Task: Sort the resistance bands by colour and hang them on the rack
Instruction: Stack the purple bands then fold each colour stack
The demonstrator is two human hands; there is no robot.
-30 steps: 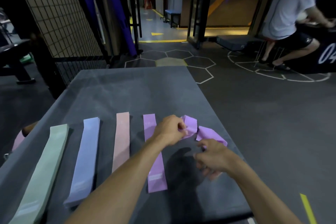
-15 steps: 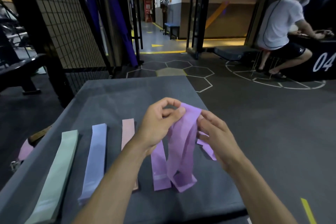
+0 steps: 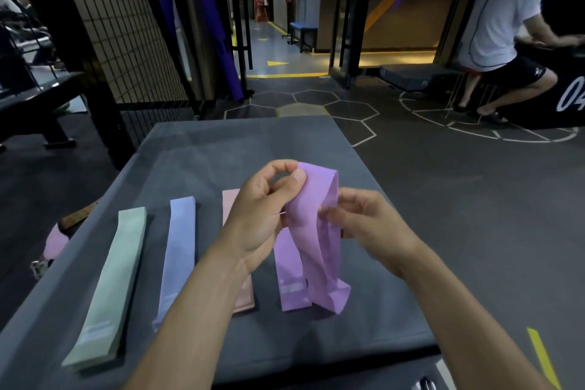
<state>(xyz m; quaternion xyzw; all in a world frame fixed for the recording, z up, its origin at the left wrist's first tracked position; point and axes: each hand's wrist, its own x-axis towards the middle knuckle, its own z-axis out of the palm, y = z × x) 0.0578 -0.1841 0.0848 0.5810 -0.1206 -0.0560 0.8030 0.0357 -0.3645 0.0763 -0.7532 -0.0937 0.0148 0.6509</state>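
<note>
A purple band [image 3: 316, 225] is pinched by the left hand [image 3: 262, 215] and right hand [image 3: 367, 225] above the table's [image 3: 221, 149] right edge; it should be flattened before being laid beside the matching purple strip [image 3: 289, 275].

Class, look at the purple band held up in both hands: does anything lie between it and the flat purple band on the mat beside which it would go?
Nothing visible does. The left hand and right hand pinch the looped purple resistance band, whose lower end touches the grey mat right beside the flat purple band. No rack is in view.
</note>
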